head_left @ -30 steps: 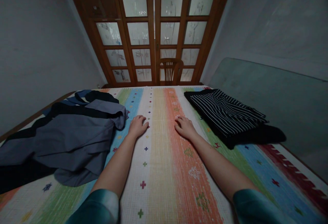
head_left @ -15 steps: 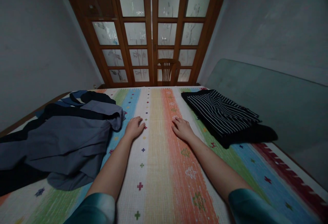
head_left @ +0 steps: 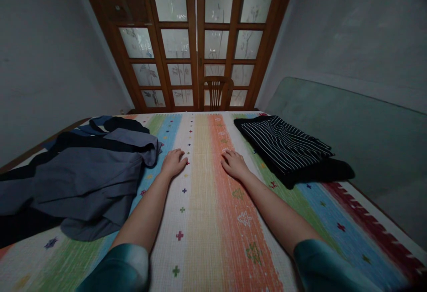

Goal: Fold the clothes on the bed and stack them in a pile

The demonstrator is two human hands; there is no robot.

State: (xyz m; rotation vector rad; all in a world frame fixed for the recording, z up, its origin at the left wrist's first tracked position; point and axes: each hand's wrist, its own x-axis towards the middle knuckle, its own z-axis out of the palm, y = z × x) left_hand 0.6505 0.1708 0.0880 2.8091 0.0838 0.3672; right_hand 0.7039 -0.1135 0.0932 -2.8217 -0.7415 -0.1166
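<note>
1. With the gap between my hands as the clock's centre, my teal-and-white sleeves (head_left: 123, 261) sit at 7 and 5 o'clock, soft and loose-edged.
2. My bare forearms (head_left: 145, 216) slant inward from them, wrists nearly straight.
3. My left hand (head_left: 173, 163) lies at 9 o'clock, palm down, holding nothing, its fingers loosely curved and the thumb angled inward.
4. My right hand (head_left: 235, 164) mirrors it at 3, also empty, fingers slightly parted and relaxed.
5. Both rest on the tablecloth (head_left: 202, 194), a coarse weave in coloured stripes with small crosses and stars.
6. At 9 o'clock, beyond my left hand, sprawls a rumpled grey garment (head_left: 86, 185), matte and creased, with dark cloth about it.
7. Toward 2 to 3 o'clock lies a flat, folded black-and-white striped garment (head_left: 283, 145) on plain black cloth (head_left: 323, 172).
8. Farther, near 2, leans a smooth, round-cornered pale green panel (head_left: 350, 114).
9. Around 12 stand a slatted wooden chair (head_left: 216, 92) and wood-framed doors (head_left: 201, 38) with patterned panes.
</note>
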